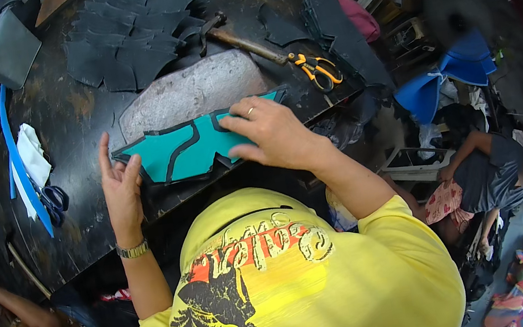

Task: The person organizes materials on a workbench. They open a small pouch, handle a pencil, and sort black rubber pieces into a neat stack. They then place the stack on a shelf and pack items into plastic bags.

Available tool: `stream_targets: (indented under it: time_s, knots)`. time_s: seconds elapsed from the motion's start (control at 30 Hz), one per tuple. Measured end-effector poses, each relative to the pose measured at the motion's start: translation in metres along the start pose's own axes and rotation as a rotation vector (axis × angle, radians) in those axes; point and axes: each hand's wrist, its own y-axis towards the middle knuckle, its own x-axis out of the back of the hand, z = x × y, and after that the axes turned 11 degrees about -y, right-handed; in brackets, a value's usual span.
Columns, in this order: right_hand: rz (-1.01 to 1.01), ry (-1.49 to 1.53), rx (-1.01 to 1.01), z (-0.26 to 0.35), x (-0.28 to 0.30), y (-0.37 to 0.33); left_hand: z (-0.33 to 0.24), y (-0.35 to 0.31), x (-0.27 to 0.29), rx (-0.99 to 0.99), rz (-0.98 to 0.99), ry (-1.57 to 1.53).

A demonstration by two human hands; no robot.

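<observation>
Dark worktable (66,125): both hands (270,132) press teal piece (185,151)

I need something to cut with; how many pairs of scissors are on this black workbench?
2: orange-handled scissors right of the grey stone slab; dark-handled scissors at the bench's left by the white cloth. Others may be hidden.

A flat teal cut-out piece (188,149) with black curving bands and black edging lies across the near edge of a dark worktable, its long axis running left to right and its right end tilted slightly upward. The left hand (121,191) touches its left tip, fingers spread and raised. The right hand (270,132), palm down, presses on its right half, fingers bent over the upper edge. Its far edge overlaps a grey stone slab.
</observation>
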Motion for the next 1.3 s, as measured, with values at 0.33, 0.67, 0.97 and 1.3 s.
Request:
stream_targets:
  time_s: [0.33,0.67,0.97,1.3]
  knots:
    - [-0.15,-0.128,0.095,0.011,0.001,0.001,-0.001,-0.031,-0.02,0.143,0.218,-0.463]
    - [-0.632,0.64,-0.503,-0.037,0.018,0.032,0.014,-0.037,-0.019,0.08,0.096,-0.351]
    - [-0.588,1.117,-0.319,-0.059,0.0,0.094,0.009,-0.059,-0.001,0.041,0.062,-0.36]
    - [-0.528,0.227,-0.02,0.0,-0.008,0.151,-0.013,-0.084,-0.017,-0.078,0.194,-0.151]
